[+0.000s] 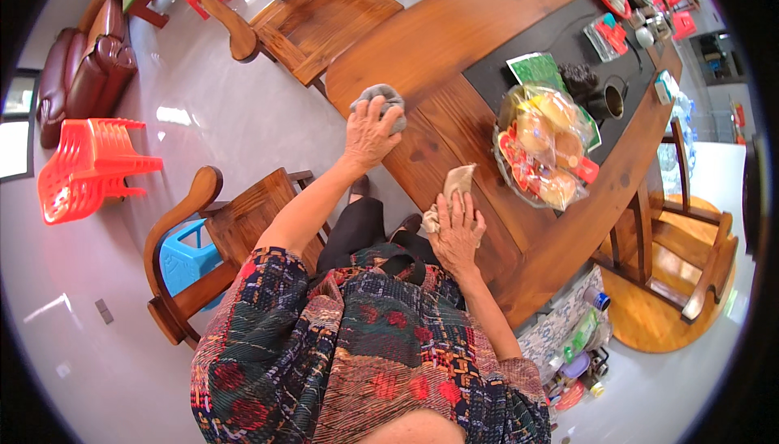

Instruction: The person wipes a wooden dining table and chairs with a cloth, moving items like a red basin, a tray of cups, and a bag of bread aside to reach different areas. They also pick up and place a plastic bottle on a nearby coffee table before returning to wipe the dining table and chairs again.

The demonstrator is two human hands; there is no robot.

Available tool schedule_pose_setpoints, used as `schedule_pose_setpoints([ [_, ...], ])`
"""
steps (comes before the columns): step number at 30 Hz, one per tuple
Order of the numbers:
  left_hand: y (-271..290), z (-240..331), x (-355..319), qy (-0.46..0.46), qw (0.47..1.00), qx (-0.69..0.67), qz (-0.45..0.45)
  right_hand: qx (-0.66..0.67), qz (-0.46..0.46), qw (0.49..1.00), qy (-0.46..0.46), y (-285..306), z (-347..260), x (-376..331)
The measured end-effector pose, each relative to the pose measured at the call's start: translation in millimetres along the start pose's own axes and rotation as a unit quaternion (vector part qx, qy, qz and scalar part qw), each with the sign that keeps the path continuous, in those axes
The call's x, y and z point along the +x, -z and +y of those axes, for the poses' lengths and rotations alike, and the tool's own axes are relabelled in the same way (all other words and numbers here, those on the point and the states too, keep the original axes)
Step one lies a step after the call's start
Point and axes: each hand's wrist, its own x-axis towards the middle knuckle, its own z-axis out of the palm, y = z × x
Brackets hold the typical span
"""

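My left hand [372,134] is closed around a bunched grey cloth [388,97] at the left edge of the wooden table [438,152]. The cloth sticks out past my fingertips. Closer to my body, my right hand [458,237] presses a beige cloth [459,180] against the tabletop, its fingers lying over it. One folded end of that cloth shows beyond the fingers and another bit pokes out beside the thumb. To the right of this hand stands a bowl of plastic-wrapped food [548,144].
A dark inset [503,71] in the table carries a green packet [535,69], a dark cup [604,103] and several small items. Wooden armchairs [324,14] stand around it. Stacked red plastic stools [93,168] and a blue stool [188,251] are at left.
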Motion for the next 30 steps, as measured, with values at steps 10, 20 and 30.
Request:
schedule_pose_setpoints([
  [10, 56, -100, -23, 0.322, 0.918, -0.226, 0.04, 0.015, 0.04, 0.993, 0.106, -51, -101, 196],
  [20, 78, -157, -32, 0.438, 0.818, -0.372, -0.016, -0.002, 0.103, 0.995, -0.007, -95, -121, 336],
  [30, 76, -148, 5, 0.329, 0.836, -0.422, -0.124, -0.097, 0.105, 0.935, -0.324, -75, -27, 287],
])
